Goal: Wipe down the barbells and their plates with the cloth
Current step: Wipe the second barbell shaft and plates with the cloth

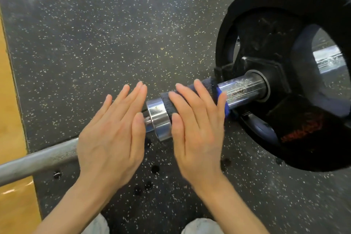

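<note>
A barbell lies across the floor, its grey shaft [38,159] running in from the left to a chrome collar [158,118] and a shiny sleeve [241,89]. A black plate [281,43] sits on the sleeve at the right. A dark grey cloth [171,100] with a blue edge is wrapped over the sleeve beside the collar. My right hand [197,129] lies flat with straight fingers on the cloth. My left hand [112,137] hovers flat with straight fingers over the shaft just left of the collar, holding nothing.
Dark speckled rubber flooring [95,34] lies under the bar, with a wooden platform strip [9,100] along the left edge. My knees [201,226] show at the bottom. A second chrome bar [328,59] is visible through the plate's opening.
</note>
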A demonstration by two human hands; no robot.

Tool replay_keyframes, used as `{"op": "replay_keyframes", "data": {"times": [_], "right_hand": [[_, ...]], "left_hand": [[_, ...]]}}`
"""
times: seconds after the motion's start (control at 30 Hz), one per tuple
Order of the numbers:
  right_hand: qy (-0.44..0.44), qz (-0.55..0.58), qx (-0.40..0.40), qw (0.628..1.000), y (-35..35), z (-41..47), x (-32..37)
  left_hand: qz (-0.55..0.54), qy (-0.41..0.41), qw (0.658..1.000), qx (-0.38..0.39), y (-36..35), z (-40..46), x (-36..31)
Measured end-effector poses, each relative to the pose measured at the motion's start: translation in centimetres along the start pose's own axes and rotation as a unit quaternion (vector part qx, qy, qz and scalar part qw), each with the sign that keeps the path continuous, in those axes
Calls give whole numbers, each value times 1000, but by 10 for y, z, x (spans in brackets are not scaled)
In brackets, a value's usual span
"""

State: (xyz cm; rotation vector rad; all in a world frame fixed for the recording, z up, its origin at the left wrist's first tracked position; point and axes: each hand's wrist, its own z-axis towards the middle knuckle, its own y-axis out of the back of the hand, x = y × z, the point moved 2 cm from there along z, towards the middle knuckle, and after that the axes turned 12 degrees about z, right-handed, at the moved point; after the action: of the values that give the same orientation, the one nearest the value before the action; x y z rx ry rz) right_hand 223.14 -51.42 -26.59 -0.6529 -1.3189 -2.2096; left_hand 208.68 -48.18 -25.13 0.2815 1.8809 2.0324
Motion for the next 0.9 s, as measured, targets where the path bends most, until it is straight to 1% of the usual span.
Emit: {"op": "replay_keyframes", "data": {"times": [0.07,0.1,0.13,0.2,0.23,0.27,0.33,0.37,0.4,0.43,0.47,0.5,0.57,0.6,0.63,0.7,0.73,0.77,0.8,0.83,0.9], "right_hand": [[47,-57,11,997,15,8,-24],[44,-79,0,996,23,12,-38],[21,-84,-19,996,28,13,-45],[-56,-43,-59,996,21,12,-33],[-80,-16,-65,995,12,10,-19],[-81,5,-55,995,2,5,-8],[-8,21,3,1000,-1,3,1],[39,4,34,999,5,6,-6],[70,-23,48,996,15,11,-21],[73,-48,47,995,25,15,-37],[44,-60,31,997,35,18,-50],[-3,-61,5,998,40,18,-54],[-84,-30,-39,995,28,14,-33],[-92,-9,-41,995,15,9,-17],[-73,9,-27,997,4,5,-3],[7,21,32,999,1,3,4],[42,1,57,997,9,7,-8],[54,-29,63,996,20,10,-24],[39,-52,51,997,33,13,-42],[2,-58,28,998,44,16,-56],[-76,-37,-21,996,47,16,-53]], "left_hand": [[7,3,1000,5,0,0,0],[7,5,1000,5,-1,0,0],[6,7,1000,5,-1,0,0],[-3,7,1000,0,-2,0,-1],[-13,10,1000,-4,-2,1,-1],[-26,15,1000,-7,-1,1,-1],[-58,25,998,-12,1,4,-1],[-74,31,997,-16,3,6,-2],[-87,34,995,-19,4,9,-3],[-95,35,995,-20,4,12,-5],[-94,34,995,-20,3,15,-8],[-81,33,996,-21,2,16,-11],[-38,31,998,-26,-1,17,-15],[-25,30,999,-30,-2,16,-15],[-21,30,999,-35,-3,16,-15],[-29,34,998,-39,-2,14,-13],[-34,41,998,-40,0,14,-13],[-35,46,997,-42,3,14,-13],[-34,46,998,-40,5,14,-14],[-33,45,998,-35,6,14,-15],[-37,41,998,-27,6,14,-17]]}}
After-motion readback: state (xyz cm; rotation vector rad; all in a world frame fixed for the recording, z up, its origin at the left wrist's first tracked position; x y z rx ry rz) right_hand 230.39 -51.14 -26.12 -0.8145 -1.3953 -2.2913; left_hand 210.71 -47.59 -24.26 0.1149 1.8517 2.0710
